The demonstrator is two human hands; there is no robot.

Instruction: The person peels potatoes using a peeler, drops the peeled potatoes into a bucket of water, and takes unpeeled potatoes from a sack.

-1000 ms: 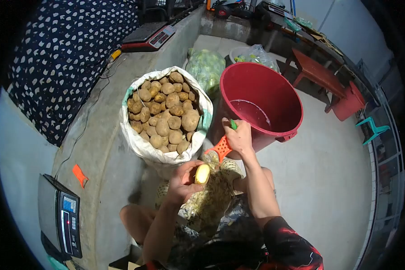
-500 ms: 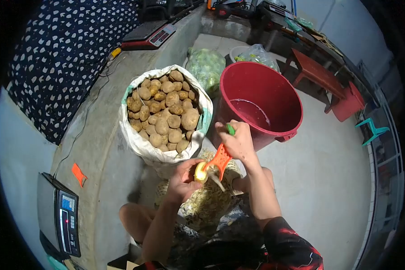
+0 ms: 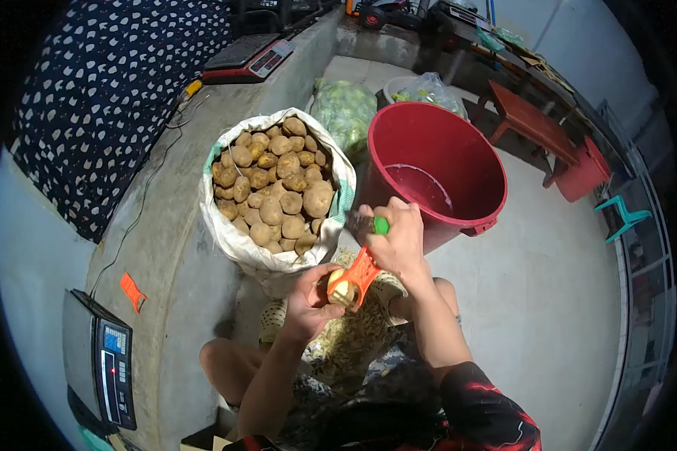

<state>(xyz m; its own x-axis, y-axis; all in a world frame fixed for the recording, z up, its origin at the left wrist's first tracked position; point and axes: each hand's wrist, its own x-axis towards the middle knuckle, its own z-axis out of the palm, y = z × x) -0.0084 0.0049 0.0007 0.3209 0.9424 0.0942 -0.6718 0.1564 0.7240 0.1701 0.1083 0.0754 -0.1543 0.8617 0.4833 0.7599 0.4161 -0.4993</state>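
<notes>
My left hand (image 3: 307, 307) is closed around a partly peeled potato (image 3: 341, 292), its pale yellow flesh showing. In my right hand (image 3: 400, 239) is an orange peeler (image 3: 364, 272), its head against the potato's right side. The same fist also has a green piece (image 3: 381, 225) in it, with a blurred dark part sticking out to the left; its kind I cannot make out. Peelings (image 3: 346, 338) lie heaped below my hands, between my legs. Just beyond my left hand stands a white sack (image 3: 237, 252) full of unpeeled potatoes (image 3: 274, 188).
A large red tub (image 3: 436, 199) with some liquid stands beyond my right hand. Behind the sack is a bag of green vegetables (image 3: 344, 113). On the ledge at left are another orange peeler (image 3: 132, 292) and a scale (image 3: 101, 361). A red bench (image 3: 530, 124) stands at far right.
The peeler has shifted slightly left and down across the potato. My right wrist has turned, bringing the dark part beside the green piece into view. The dangling strip of peel no longer shows.
</notes>
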